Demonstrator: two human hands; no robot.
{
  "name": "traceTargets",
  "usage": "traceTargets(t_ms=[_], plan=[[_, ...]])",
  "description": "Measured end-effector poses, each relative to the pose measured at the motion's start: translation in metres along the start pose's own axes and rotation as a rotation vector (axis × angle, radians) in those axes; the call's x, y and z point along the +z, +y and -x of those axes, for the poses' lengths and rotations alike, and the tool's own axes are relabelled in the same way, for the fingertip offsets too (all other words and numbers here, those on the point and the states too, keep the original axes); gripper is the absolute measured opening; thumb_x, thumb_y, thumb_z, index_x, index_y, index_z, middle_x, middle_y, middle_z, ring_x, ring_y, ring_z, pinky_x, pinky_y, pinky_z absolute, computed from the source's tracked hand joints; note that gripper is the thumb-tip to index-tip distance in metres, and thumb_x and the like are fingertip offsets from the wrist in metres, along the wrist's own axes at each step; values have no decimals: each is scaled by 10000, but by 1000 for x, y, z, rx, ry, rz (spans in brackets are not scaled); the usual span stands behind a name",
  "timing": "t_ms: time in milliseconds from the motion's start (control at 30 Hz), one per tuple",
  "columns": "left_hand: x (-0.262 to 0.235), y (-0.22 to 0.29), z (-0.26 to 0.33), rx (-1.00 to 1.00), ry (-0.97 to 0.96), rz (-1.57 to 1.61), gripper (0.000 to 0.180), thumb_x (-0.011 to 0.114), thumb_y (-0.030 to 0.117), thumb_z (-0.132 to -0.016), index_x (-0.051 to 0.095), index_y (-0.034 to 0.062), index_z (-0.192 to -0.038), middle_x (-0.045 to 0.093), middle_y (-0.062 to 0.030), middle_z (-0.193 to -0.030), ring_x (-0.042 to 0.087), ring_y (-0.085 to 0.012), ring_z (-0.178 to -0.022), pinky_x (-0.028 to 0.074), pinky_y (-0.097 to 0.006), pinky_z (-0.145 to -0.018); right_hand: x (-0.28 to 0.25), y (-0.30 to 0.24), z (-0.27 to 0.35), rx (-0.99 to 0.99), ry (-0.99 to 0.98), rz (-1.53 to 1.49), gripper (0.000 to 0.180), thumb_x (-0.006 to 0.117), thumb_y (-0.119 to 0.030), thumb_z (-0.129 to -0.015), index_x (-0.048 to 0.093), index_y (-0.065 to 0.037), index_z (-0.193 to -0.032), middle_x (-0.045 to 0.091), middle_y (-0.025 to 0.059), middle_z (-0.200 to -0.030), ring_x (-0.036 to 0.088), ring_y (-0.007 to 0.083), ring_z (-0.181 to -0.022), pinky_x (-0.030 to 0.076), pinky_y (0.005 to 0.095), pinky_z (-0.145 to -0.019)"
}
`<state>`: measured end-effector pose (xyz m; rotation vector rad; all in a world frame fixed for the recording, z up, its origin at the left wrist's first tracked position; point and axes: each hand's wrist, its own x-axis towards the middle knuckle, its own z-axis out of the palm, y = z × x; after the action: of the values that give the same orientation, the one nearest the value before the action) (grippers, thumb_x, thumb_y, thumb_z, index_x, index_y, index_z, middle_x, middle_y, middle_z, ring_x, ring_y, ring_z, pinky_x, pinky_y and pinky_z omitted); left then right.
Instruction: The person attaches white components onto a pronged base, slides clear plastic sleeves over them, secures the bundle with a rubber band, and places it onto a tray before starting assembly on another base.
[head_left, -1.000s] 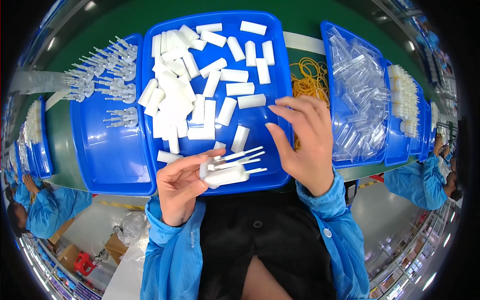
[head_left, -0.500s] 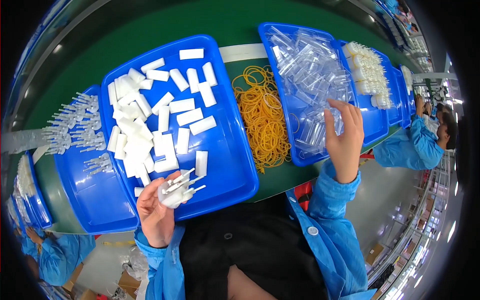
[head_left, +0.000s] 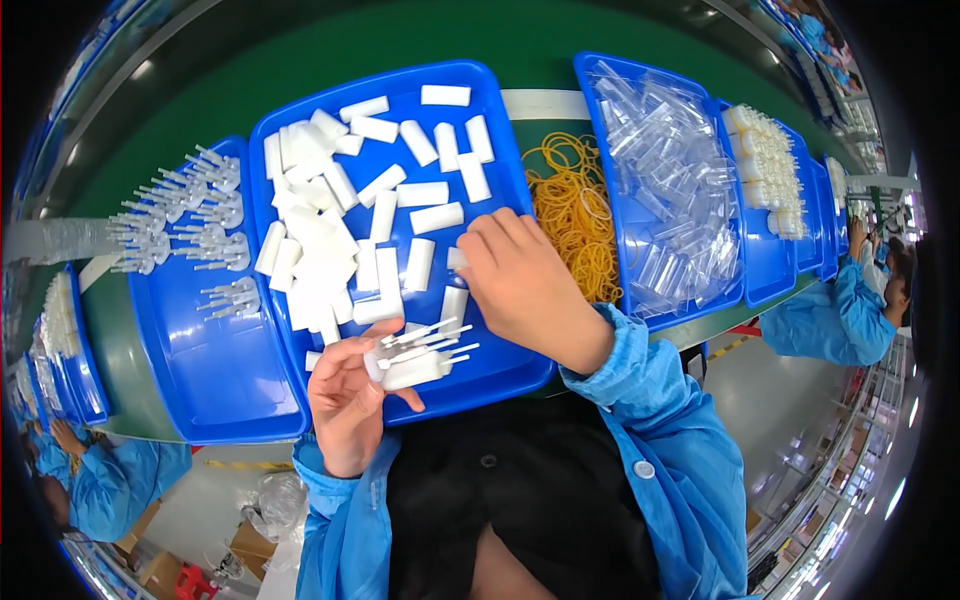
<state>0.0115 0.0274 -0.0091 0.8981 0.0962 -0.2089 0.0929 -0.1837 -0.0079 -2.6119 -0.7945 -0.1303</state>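
Note:
My left hand [head_left: 345, 405] grips a white plastic piece with several thin prongs [head_left: 430, 345] pointing right, above the near edge of the middle blue tray [head_left: 500, 385]. Among the prongs lies a thicker white shape, perhaps a roll. My right hand [head_left: 525, 285] reaches over this tray's right side, back up and fingers bent. A short white roll [head_left: 456, 259] shows at its fingertips, partly hidden by them. Many more white rolls [head_left: 320, 240] lie heaped in the left of the tray, with others scattered.
A blue tray of pronged white pieces [head_left: 230, 298] stands on the left. To the right lie yellow rubber bands [head_left: 575, 230], then a tray of clear plastic tubes [head_left: 670, 180] and trays of white parts [head_left: 770, 170]. Co-workers in blue sleeves [head_left: 835, 310] sit on both sides.
My right hand has moved left from the clear tubes to the white rolls, and its fingers have closed on one. The left hand still holds the pronged piece. The whole view has shifted slightly.

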Motion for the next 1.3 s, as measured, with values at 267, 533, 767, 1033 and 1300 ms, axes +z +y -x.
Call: traceTargets(t_ms=[267, 533, 767, 1033, 1300], plan=[[1, 2, 1, 109, 8, -138, 279, 619, 4, -818, 581, 25, -1094, 515, -281, -1222, 618, -290, -974, 559, -362, -706, -42, -10, 17, 236, 127, -681, 136, 603, -37, -840, 581, 15, -964, 600, 84, -833, 573, 138, -698, 429, 253, -589], [14, 0, 3, 143, 13, -256, 442, 661, -55, -755, 544, -24, -1179, 499, -279, -1244, 519, -311, -1154, 479, -381, -920, -44, -12, 49, 611, 68, -1642, 224, 509, -211, -946, 595, -11, -894, 604, 22, -758, 438, 14, -548, 315, 156, -477], [24, -6, 6, 151, -73, -323, 429, 704, -41, -732, 569, -18, -1139, 521, -267, -1226, 556, -295, -1110, 505, -365, -886, -37, -19, 59, 496, 404, -1368, 246, 530, -223, -939, 583, 2, -855, 612, 35, -768, 439, 17, -554, 332, 162, -489], [32, -9, 7, 177, -8, -303, 413, 707, -50, -722, 579, -36, -1115, 528, -284, -1204, 565, -305, -1095, 520, -366, -876, -40, -11, 72, 422, 259, -1360, 210, 485, -137, -955, 561, 39, -1041, 596, 78, -957, 532, 66, -809, 425, 207, -721], [32, -8, 7, 177, 10, -329, 434, 687, -62, -736, 557, -59, -1149, 546, -290, -1172, 578, -298, -1070, 528, -348, -861, -40, -18, 67, 415, 264, -1367, 176, 491, -106, -946, 539, 22, -1058, 575, 63, -961, 507, 56, -785, 411, 193, -683]])
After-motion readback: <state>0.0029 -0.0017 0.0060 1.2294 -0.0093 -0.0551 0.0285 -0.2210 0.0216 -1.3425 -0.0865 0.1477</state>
